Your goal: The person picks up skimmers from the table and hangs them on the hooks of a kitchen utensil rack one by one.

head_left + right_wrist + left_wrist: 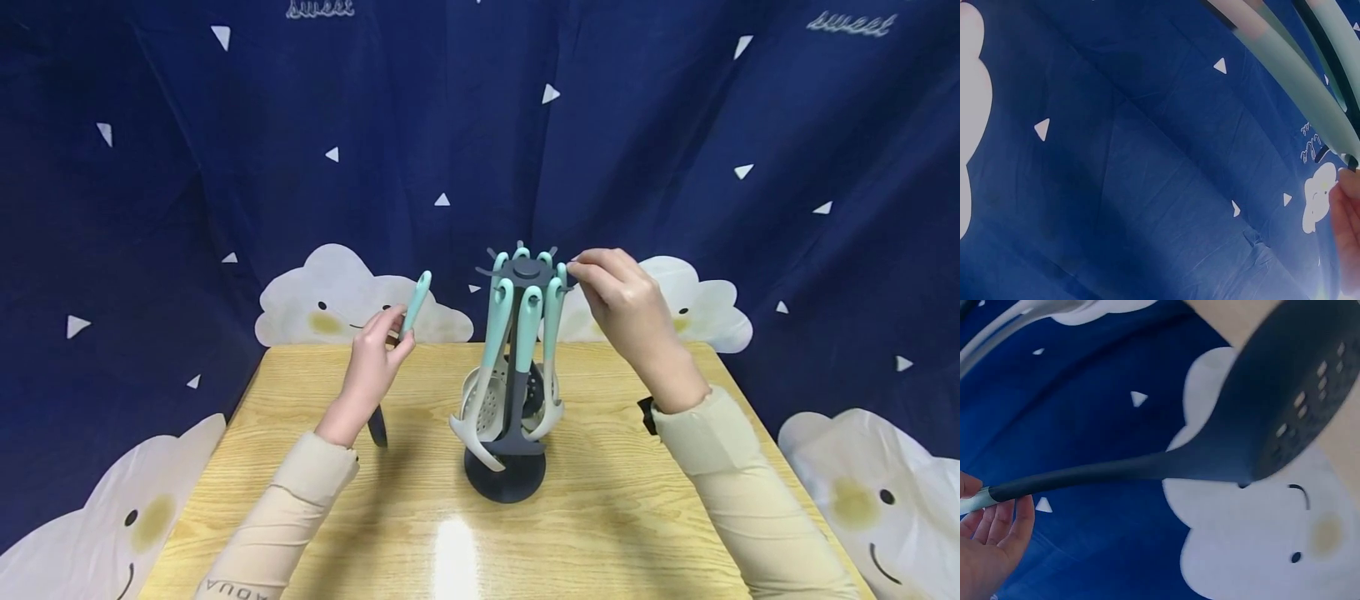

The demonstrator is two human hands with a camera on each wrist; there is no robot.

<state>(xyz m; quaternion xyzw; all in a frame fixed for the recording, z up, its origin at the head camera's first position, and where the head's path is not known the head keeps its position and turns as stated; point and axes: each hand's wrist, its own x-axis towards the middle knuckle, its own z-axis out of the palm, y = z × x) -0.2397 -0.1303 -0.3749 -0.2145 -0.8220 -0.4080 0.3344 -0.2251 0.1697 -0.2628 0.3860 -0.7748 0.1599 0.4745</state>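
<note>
My left hand [377, 343] holds a slotted spoon [1307, 394] by its mint handle [417, 298], left of a utensil rack [527, 268]. The spoon's dark head with small holes hangs below the hand, mostly behind the wrist in the head view. Several kitchen utensils with mint handles [529, 312] hang around the rack, which stands on a round dark base [506, 479]. At the rack's right side, my right hand [626, 300] pinches the tip of a dark hook beside a hanging handle [1310, 87]. The right fingers [1346, 212] are partly cut off in the right wrist view.
The rack stands on a wooden table [600, 517]. Behind the table hangs a dark blue curtain [465, 125] with white triangles and smiling clouds. Among the hanging utensils are a pale perforated head [491, 407] and a dark turner-like one [517, 442].
</note>
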